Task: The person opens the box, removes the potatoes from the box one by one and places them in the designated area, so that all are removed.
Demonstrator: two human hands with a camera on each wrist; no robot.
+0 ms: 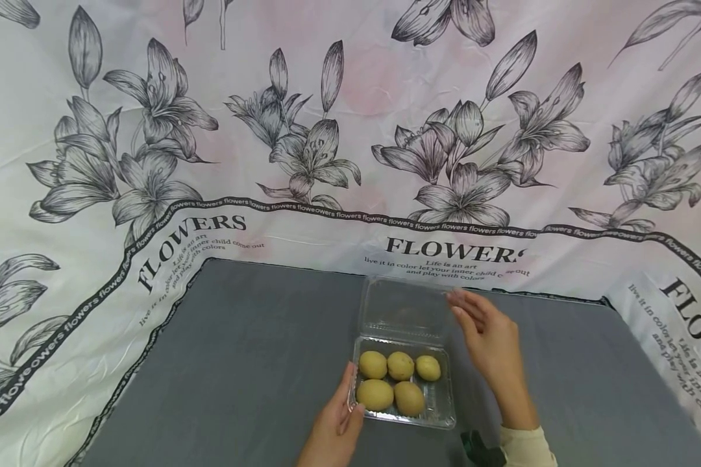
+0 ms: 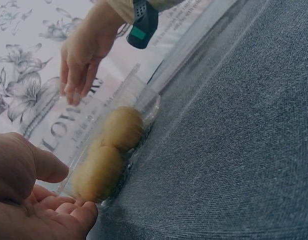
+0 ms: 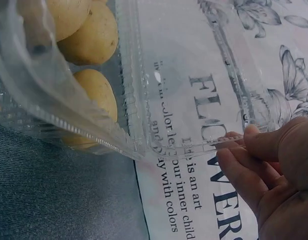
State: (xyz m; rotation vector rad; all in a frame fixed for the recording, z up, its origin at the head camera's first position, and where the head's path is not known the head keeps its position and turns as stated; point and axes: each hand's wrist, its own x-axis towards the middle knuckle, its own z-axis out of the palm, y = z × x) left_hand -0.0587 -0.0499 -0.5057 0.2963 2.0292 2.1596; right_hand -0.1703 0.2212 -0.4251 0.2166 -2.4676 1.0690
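1. Box (image 1: 439,410) of clear plastic is sitting on the grey table (image 1: 257,363), in front of the flowered cloth (image 1: 374,78), and its hinged lid (image 1: 405,308) is standing open along the far side.

2. Left hand (image 1: 332,428) is gripping the box by its left side, toward the near corner, thumb at the rim and fingers along the wall.

3. Right hand (image 1: 491,340) is pinching the lid's free edge near its right corner, between thumb and fingertips.

4. Plastic this clear is looking thin, light and springy; the flat panels are probably flexing or creasing under any hard squeeze, and the smooth faces are likely feeling slippery.

5. Ribbed rims and corners are seemingly offering the stiffest hold on the box; on the lid, the free edge is giving the best leverage while sparing the fold, which is probably the weakest line.

6. Potatoes (image 1: 400,366) are probably making up most of the weight: firm, hard to harm, yet rounded and apt to roll toward the bare spot at the box's near right corner, so keeping the box level is sensible.

7. Five potatoes are lying inside, three forming the far row and two the near row; one box, one lid and two hands are showing.
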